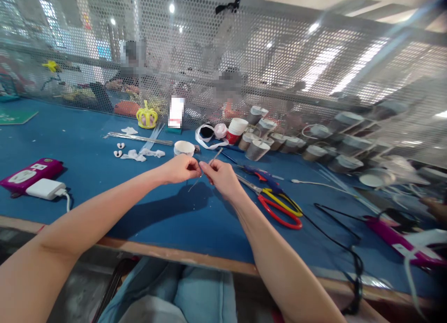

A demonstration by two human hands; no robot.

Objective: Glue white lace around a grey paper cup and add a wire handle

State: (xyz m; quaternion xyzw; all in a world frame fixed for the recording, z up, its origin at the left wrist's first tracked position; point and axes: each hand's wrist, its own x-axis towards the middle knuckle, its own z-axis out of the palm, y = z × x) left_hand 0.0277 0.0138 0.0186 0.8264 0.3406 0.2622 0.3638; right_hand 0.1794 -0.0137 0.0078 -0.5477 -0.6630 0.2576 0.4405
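Observation:
My left hand (180,169) and my right hand (221,175) meet fingertip to fingertip above the blue table, both pinched. A thin, pale, wire-like strand (217,156) sticks up from my right hand's grip. Another thin end (194,185) hangs below the fingertips; whether it is the same strand I cannot tell. What my left fingers pinch is hidden. Just behind my left hand stands a white paper cup (184,148). Scissors (279,204) with red and yellow handles lie right of my right hand, beside a blue glue gun (263,176).
A mesh screen (195,48) borders the table's back. Grey-wrapped cups (257,149) crowd the back right. Metal rods (139,139), white scraps (134,155) and a yellow crown-shaped piece (147,115) lie left. Purple power strips (38,167) flank both sides; a black cable (328,234) crosses the right.

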